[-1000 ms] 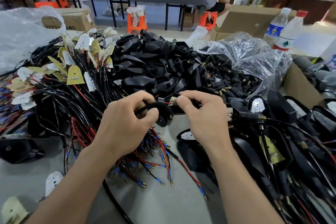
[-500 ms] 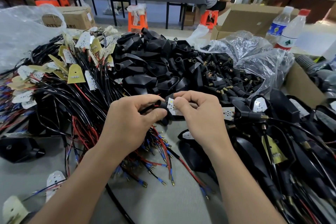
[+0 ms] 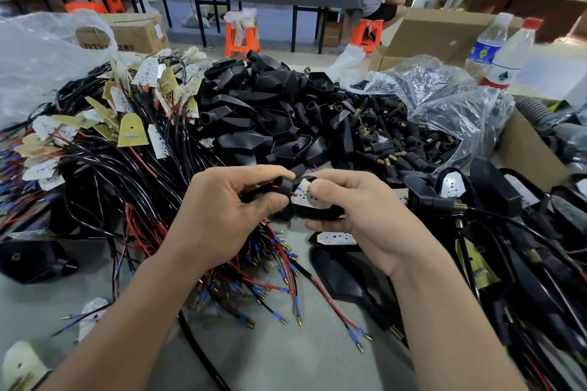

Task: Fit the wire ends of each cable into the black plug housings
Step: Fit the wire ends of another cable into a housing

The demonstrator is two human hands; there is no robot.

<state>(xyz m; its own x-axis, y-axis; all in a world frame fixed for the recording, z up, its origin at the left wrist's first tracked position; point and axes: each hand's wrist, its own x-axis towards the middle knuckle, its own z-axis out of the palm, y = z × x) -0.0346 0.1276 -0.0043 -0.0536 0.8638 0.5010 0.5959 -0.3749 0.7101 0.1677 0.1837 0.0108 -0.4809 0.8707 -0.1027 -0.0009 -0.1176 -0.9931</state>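
Since a second ago the piece between my hands has turned over, so the white board [image 3: 305, 197] now faces up where a brass tip showed before. Far to the left a clear plastic bag [image 3: 41, 51] lies crumpled beside a cardboard box [image 3: 133, 32]. In front of them sprawls the heap of black cables [image 3: 104, 174], many ending in yellow and white tags [image 3: 132, 132]. Their loose wire ends [image 3: 270, 289], red and black with blue sleeves and brass tips, fan out on the grey worktop [image 3: 286, 362] just beneath my left wrist. My left hand [image 3: 228, 222] is curled round one black cable [image 3: 259, 192] where it runs into the neck of a black plug housing [image 3: 317, 216], thumb below and fingers above. That housing lies between both hands, with the white board seated in its open face. My right hand [image 3: 365, 219] pinches the edge of the board with thumb and forefinger, while its other fingers curl under the housing's body. Behind my hands rises the pile of black plug housings [image 3: 254, 117]. Right of it an open clear bag [image 3: 451, 111] holds small black sockets [image 3: 397, 143] with brass inserts. Two plastic bottles [image 3: 511, 54] stand at the far right behind it, and assembled pieces [image 3: 489, 197] with cables lie heaped beside my right forearm.
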